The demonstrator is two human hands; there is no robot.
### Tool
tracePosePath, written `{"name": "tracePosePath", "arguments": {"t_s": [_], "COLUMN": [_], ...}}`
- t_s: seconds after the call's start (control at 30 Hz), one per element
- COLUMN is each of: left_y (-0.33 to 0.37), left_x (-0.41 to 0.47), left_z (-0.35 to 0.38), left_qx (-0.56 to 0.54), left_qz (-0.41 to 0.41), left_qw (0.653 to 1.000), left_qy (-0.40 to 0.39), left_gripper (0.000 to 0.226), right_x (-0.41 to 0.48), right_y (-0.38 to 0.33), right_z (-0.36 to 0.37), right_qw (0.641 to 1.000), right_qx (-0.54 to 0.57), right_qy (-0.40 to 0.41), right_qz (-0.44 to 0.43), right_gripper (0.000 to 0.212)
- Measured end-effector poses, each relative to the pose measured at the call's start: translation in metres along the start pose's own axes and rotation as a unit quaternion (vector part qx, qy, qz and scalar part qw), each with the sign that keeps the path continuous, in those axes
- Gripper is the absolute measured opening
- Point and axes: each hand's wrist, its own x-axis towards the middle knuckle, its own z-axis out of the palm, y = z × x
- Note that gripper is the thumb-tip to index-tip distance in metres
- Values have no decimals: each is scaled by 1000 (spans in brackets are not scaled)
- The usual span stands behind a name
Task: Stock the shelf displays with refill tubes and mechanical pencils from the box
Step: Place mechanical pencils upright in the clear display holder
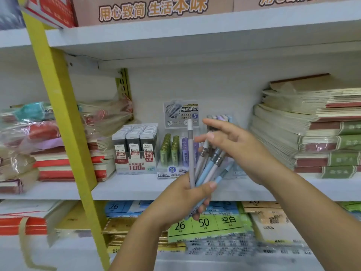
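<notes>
The left hand [185, 194] grips a bunch of mechanical pencils [212, 165] by their lower halves, thumb pressed across the front and fingers curled round behind. The forearm comes up from the bottom edge. The pencils fan out above the fist: one grey pencil [191, 153] stands nearly upright, while the pale blue and grey ones lean to the right.

The right hand [236, 147] reaches in from the lower right, wrist bent, and lies over the upper ends of the leaning pencils. Its index finger points left and the thumb sits just below it beside a grey pencil cap. Whether the lower fingers pinch a pencil cannot be told, since the palm hides them.

Both hands hover in front of the white shelf [136, 188]. On it stand a display of black refill tubes [134, 145] and, just beside it, a display of green and purple tubes [173, 151]. Stacked notebooks [322, 133] fill the right end.
</notes>
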Motion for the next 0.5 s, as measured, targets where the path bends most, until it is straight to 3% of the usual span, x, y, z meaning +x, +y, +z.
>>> {"name": "tracePosePath", "arguments": {"t_s": [0.27,0.4,0.5], "left_y": [-1,-3,-1], "left_x": [-1,-4,-8], "left_z": [2,-9,-18], "left_qx": [59,66,47], "left_qz": [-15,-13,-12], "left_qw": [998,997,996], "left_qy": [21,49,71], "left_gripper": [9,4,18], "right_x": [5,12,11], "right_y": [-10,-20,-25], "right_z": [6,-11,-33], "right_qw": [998,968,931], "right_qx": [37,143,102], "right_qy": [-9,173,292], "right_qz": [-53,-110,-193], "right_gripper": [33,27,28]}}
